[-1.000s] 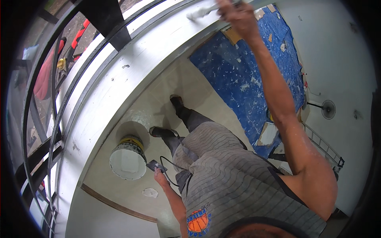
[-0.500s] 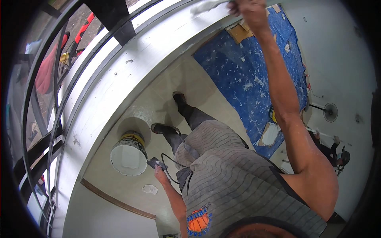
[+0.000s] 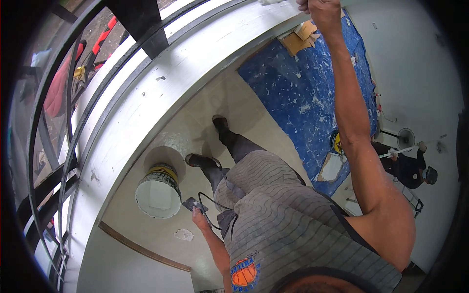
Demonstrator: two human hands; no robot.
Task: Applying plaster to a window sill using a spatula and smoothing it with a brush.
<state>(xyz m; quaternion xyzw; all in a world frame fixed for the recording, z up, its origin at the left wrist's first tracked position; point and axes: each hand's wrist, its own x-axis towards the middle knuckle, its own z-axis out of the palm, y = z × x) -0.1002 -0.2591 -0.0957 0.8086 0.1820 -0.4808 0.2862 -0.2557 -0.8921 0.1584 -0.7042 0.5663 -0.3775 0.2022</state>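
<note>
Low at my left side, my left hand is closed on a dark, flat, squarish plate. A thin black cord loops beside it toward my waist; I cannot tell whether the two are joined. My right arm is stretched far up to the top edge of the picture. There my right hand is closed around a pale, smeared tool, mostly cut off by the frame, its kind unclear. That tool lies over or against the white ledge of the window.
A white-filled bucket stands on the floor near my feet. Black window bars curve along the left. A spattered blue sheet covers floor ahead, with cardboard on it. A co-worker holding a pole and a fan are at right.
My right hand has shifted slightly right and up, taking the pale tool partly out of the picture. The co-worker at right has come further into view with a long pole. My left hand is nearly still.
</note>
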